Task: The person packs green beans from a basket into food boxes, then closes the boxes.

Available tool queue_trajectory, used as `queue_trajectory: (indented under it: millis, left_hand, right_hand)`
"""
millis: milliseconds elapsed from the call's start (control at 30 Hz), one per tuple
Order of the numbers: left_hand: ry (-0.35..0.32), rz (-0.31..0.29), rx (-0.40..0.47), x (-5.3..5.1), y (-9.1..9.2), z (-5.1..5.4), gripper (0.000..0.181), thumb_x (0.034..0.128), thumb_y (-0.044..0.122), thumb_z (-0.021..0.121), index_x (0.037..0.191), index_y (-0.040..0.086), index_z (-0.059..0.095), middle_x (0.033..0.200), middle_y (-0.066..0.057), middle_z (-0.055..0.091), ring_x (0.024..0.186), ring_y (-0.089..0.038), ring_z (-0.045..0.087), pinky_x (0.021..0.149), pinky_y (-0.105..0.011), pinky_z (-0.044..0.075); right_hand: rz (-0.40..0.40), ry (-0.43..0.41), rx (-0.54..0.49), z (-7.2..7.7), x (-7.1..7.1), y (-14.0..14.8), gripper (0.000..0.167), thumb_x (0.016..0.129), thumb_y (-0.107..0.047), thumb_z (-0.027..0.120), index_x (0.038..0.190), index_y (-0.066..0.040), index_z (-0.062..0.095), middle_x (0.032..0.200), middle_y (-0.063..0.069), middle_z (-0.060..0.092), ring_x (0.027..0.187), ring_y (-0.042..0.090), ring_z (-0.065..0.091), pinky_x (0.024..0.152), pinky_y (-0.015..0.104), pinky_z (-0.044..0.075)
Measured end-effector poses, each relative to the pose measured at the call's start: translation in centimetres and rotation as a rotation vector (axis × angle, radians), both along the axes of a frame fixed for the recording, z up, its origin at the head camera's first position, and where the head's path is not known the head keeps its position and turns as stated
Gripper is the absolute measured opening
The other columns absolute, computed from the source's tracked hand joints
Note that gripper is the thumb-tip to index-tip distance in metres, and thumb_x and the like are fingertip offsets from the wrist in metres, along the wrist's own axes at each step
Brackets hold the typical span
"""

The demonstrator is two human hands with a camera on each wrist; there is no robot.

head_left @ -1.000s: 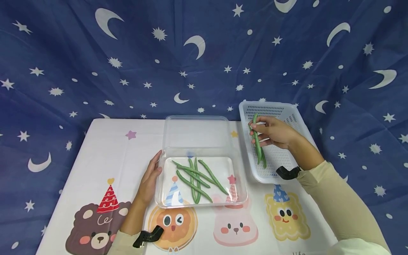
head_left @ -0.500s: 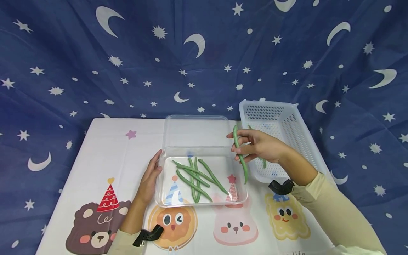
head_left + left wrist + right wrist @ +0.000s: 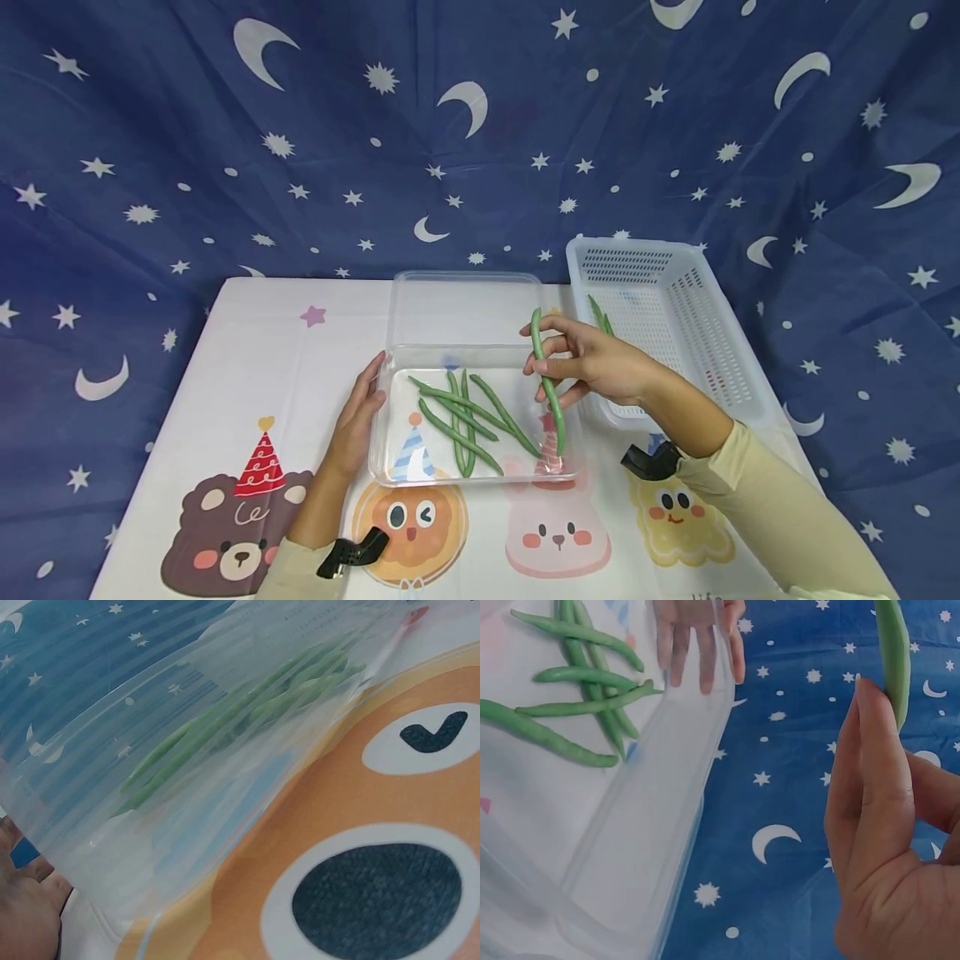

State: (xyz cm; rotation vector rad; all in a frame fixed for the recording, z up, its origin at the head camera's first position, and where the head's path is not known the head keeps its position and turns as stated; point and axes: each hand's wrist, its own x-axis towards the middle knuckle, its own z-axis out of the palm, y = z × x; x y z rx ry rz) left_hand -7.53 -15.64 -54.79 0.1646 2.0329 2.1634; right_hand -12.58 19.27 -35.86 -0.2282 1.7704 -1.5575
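Observation:
My right hand (image 3: 600,362) pinches a green bean (image 3: 555,410) between thumb and fingers, over the right side of a clear plastic box (image 3: 480,481). The bean hangs nearly upright; in the right wrist view only part of this bean (image 3: 894,660) shows. Several other green beans (image 3: 480,454) lie crossed on the bottom of the box. Against the box's left wall rests my left hand (image 3: 356,425), its fingers extended. The left wrist view catches part of that hand (image 3: 30,915) beside the box wall, with the beans blurred through the plastic.
A pale plastic basket (image 3: 738,354) with slotted walls stands right of the box, a few green beans (image 3: 597,312) visible in it, partly behind my right hand. A clear lid (image 3: 465,310) lies behind the box. A cartoon-printed cloth (image 3: 300,375) covers the table; a starry curtain (image 3: 480,167) hangs behind.
My right hand has moved left from over the basket to the box's right side, carrying one green bean. The other beans at the hand earlier are in the basket. My left hand stays.

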Motion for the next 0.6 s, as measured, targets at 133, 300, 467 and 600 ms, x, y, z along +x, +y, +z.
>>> queue_trajectory:
  millis: [133, 300, 467, 600]
  left_hand:
    - [0.004, -0.003, 0.001, 0.0, 0.0, -0.1, 0.055, 0.1095, 0.027, 0.033, 0.163, 0.031, 0.022, 0.171, -0.002, 0.02, 0.158, -0.028, 0.017, 0.111, -0.011, 0.031]
    - [-0.003, -0.007, -0.003, 0.0, 0.0, -0.2, 0.055, 0.1101, 0.027, 0.032, 0.163, 0.032, 0.021, 0.171, 0.0, 0.02, 0.158, -0.026, 0.017, 0.112, -0.011, 0.028]
    - [-0.018, 0.002, -0.017, -0.1, 0.0, -0.1, 0.054, 0.11, 0.028, 0.032, 0.163, 0.034, 0.022, 0.17, 0.003, 0.02, 0.158, -0.022, 0.015, 0.121, -0.027, 0.021]
    - [-0.019, 0.002, -0.014, 0.0, 0.0, -0.1, 0.054, 0.11, 0.028, 0.032, 0.163, 0.034, 0.021, 0.17, 0.001, 0.021, 0.157, -0.023, 0.018, 0.119, -0.024, 0.024]
  right_hand:
    - [-0.019, 0.008, 0.007, 0.3, 0.1, 0.0, 0.065, 0.101, -0.009, 0.062, 0.154, -0.023, 0.027, 0.115, 0.015, 0.065, 0.087, 0.031, 0.076, 0.064, 0.042, 0.063]
    - [-0.033, 0.004, -0.004, 0.5, 0.2, 0.0, 0.083, 0.101, -0.008, 0.064, 0.159, -0.04, 0.014, 0.119, 0.018, 0.065, 0.088, 0.034, 0.076, 0.065, 0.045, 0.063]
    - [-0.024, -0.006, -0.009, 0.1, 0.2, -0.2, 0.084, 0.101, -0.009, 0.064, 0.159, -0.043, 0.014, 0.118, 0.019, 0.065, 0.089, 0.035, 0.076, 0.066, 0.045, 0.063]
    - [-0.008, -0.022, -0.003, -0.5, 0.3, -0.5, 0.082, 0.101, -0.009, 0.064, 0.159, -0.041, 0.015, 0.118, 0.02, 0.064, 0.088, 0.034, 0.075, 0.068, 0.048, 0.063]
